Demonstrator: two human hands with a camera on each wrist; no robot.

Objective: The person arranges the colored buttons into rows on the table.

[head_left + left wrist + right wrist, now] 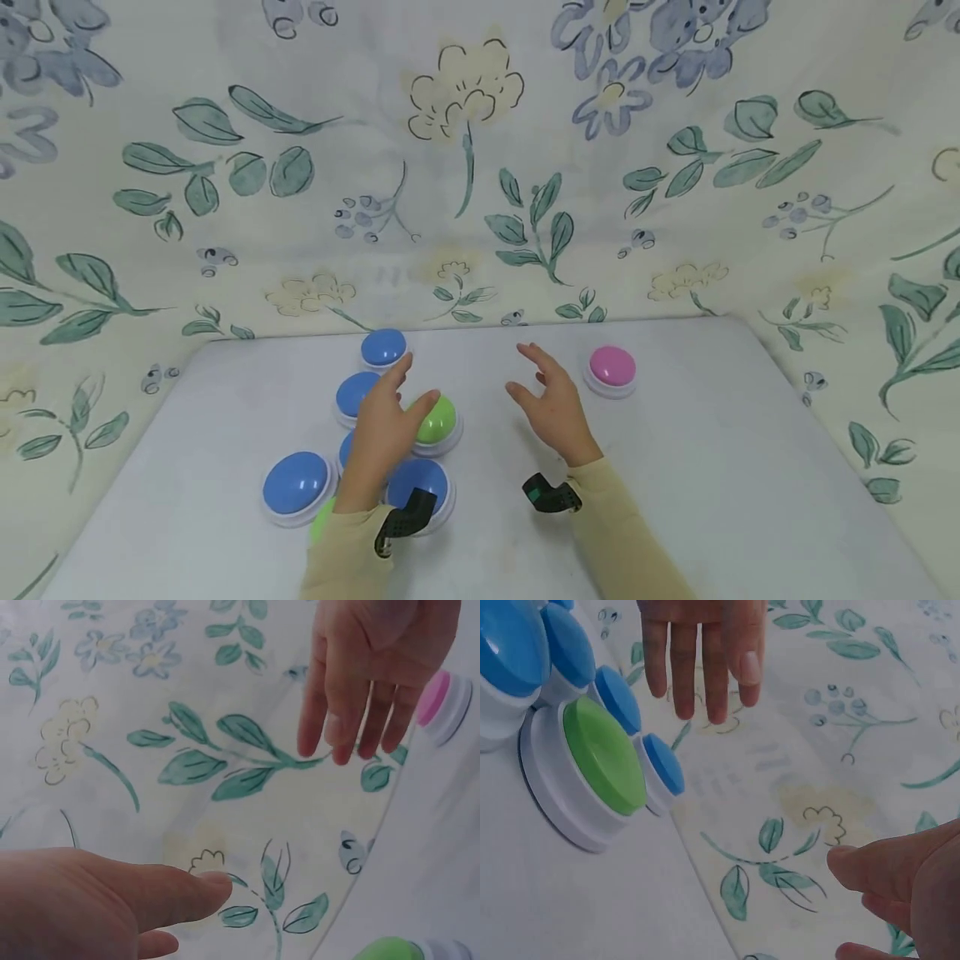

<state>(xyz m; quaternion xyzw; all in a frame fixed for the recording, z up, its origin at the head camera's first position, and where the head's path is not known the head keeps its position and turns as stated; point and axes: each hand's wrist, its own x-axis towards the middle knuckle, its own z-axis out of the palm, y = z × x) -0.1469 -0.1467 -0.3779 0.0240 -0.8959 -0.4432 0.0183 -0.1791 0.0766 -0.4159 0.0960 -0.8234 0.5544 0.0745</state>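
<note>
Fingers relaxed and gripping nothing, my left hand (384,429) hovers above and left of the green button (439,421); my right hand (557,410) hangs to its right, the pink button (612,367) farther right. I'd reach straight down, sparing neighbouring blue buttons (297,483).

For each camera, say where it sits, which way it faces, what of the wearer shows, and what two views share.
Head: on the head, facing forward and down over white table and floral cloth; left hand, right hand and sleeves show.
Left wrist: worn there, facing the cloth and right hand, pink button at right; own hand lower left.
Right wrist: worn there, facing the cloth and left hand, green button at left; own hand lower right.
Head and left wrist share the pink button.
</note>
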